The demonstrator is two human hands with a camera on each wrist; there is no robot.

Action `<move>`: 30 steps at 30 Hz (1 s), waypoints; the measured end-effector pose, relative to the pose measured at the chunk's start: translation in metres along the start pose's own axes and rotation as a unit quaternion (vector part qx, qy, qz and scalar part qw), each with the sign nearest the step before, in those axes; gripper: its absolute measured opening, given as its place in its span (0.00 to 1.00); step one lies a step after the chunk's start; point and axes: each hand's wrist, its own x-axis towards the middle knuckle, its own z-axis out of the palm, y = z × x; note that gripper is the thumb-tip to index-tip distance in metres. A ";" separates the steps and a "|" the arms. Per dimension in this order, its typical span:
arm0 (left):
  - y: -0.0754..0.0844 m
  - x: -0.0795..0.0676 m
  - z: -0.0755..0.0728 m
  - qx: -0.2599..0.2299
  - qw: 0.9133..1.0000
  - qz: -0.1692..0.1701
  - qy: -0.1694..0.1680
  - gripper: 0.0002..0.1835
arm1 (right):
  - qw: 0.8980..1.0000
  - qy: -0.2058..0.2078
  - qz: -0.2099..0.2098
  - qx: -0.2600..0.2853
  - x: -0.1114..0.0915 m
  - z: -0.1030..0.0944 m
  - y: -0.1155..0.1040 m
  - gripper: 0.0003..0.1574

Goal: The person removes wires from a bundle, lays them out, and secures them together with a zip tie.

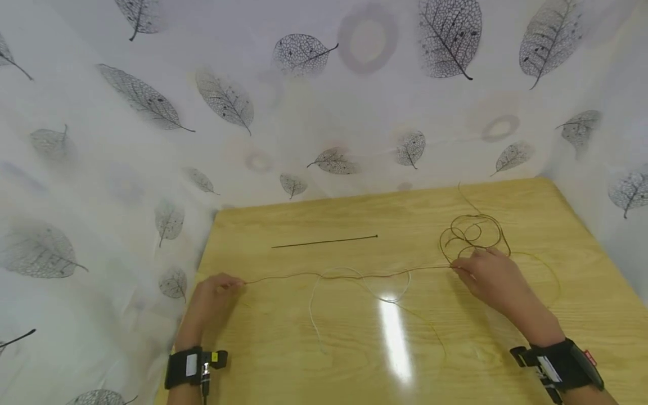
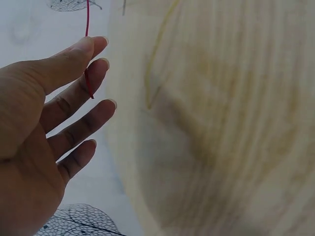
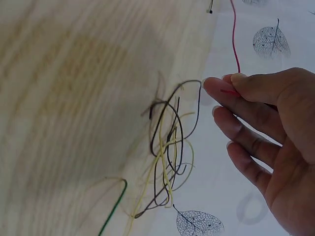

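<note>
A thin red cord (image 1: 283, 276) runs nearly straight across the table between both hands. My left hand (image 1: 212, 298) pinches one end between thumb and forefinger. In the left wrist view a short tail of the red cord (image 2: 88, 82) hangs past the fingers, while the other fingers are loosely spread. With thumb and forefinger my right hand (image 1: 498, 284) pinches the opposite end, and a small red tip pokes out in the right wrist view. Beside the right hand lies a loose tangle of brown cord (image 1: 498, 225). A pale white cord (image 1: 311, 309) curves beneath the red one.
Behind the red cord, a dark straight cord (image 1: 324, 241) with a knotted end lies on the wooden table (image 1: 263, 360). Yellow cord (image 1: 556, 275) loops near the right forearm. A leaf-printed white sheet (image 1: 243, 157) rises behind and on both sides.
</note>
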 end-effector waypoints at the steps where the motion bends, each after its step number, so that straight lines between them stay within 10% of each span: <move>1: -0.001 -0.001 0.002 -0.011 1.000 -0.009 -0.008 0.07 | 1.000 -0.017 0.004 0.006 -0.001 0.002 -0.003 0.09; 9: 0.002 -0.007 0.012 -0.036 0.998 -0.036 -0.039 0.07 | 0.991 -0.102 0.039 0.071 -0.004 0.007 -0.018 0.15; 16: 0.007 -0.007 0.020 -0.026 0.998 0.007 -0.057 0.03 | 0.977 -0.162 0.059 0.124 -0.003 0.012 -0.027 0.19; 30: 0.014 -0.003 0.020 -0.013 0.996 0.011 -0.088 0.06 | 0.983 -0.152 0.030 0.103 0.001 0.012 -0.035 0.21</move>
